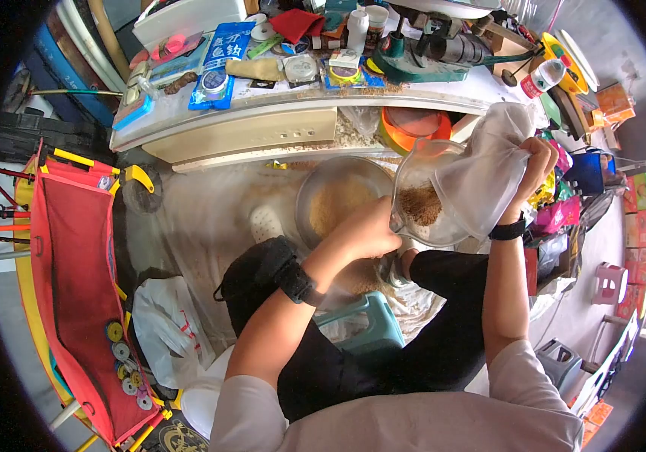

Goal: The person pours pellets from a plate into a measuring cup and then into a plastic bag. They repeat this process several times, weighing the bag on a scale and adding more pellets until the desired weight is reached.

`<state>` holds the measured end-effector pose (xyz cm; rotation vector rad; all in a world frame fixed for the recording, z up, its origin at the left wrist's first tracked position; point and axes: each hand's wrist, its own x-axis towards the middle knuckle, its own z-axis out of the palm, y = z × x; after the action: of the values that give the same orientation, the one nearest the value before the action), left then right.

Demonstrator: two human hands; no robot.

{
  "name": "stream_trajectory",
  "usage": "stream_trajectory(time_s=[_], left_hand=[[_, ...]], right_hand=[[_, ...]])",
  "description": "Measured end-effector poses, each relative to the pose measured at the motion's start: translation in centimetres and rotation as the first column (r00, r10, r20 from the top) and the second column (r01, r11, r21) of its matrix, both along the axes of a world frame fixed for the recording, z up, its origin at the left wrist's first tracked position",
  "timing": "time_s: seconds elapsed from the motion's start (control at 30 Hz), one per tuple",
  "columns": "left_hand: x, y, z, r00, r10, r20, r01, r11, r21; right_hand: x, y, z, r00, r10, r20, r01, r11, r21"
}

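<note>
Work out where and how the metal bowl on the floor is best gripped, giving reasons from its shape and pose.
Probably two-handed, at opposite sides of the rim, coming from above left and right. The metal bowl is wide, round and open-topped, with brown material inside, so an even, level hold should limit spilling.

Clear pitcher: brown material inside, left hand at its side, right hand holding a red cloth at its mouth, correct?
Not a cloth: in the head view, the right hand holds a translucent plastic bag at the mouth of the clear pitcher. The brown material and left hand are correct.
</note>
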<state>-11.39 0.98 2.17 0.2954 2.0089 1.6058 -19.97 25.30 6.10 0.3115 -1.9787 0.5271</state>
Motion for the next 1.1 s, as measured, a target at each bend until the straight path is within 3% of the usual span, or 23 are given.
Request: stream_trajectory(time_s=[0.03, 0.27, 0.4, 0.47, 0.7, 1.1], left_hand=[[0.0, 0.0, 0.1, 1.000, 0.000, 0.001, 0.000, 1.000, -0.026], [-0.1, 0.1, -0.4, 0.997, -0.044, -0.071, 0.035, 0.991, -0.126], [-0.1, 0.0, -0.1, 0.999, -0.039, -0.015, 0.037, 0.992, -0.120], [-0.1, -0.1, 0.3, 0.994, 0.009, -0.113, -0.017, 0.998, -0.067], [-0.3, -0.3, -0.1, 1.000, 0.016, -0.009, -0.017, 0.995, -0.094], [0.0, -0.5, 0.1, 0.987, 0.046, -0.156, -0.053, 0.998, -0.038]], right_hand=[[0.3, -0.2, 0.3, 1.000, -0.015, -0.002, 0.016, 0.998, 0.058], [0.5, -1.0, 0.6, 0.999, -0.015, 0.049, 0.014, 0.999, 0.031], [0.5, -0.8, 0.4, 0.999, 0.006, 0.038, -0.007, 0.999, 0.040], [0.6, -1.1, 0.3, 0.999, 0.017, 0.043, -0.019, 0.999, 0.040], [1.4, -1.7, 0.9, 0.975, 0.047, 0.219, -0.074, 0.990, 0.117], [1.8, -2.2, 1.2, 0.957, 0.125, 0.260, -0.167, 0.975, 0.144]])
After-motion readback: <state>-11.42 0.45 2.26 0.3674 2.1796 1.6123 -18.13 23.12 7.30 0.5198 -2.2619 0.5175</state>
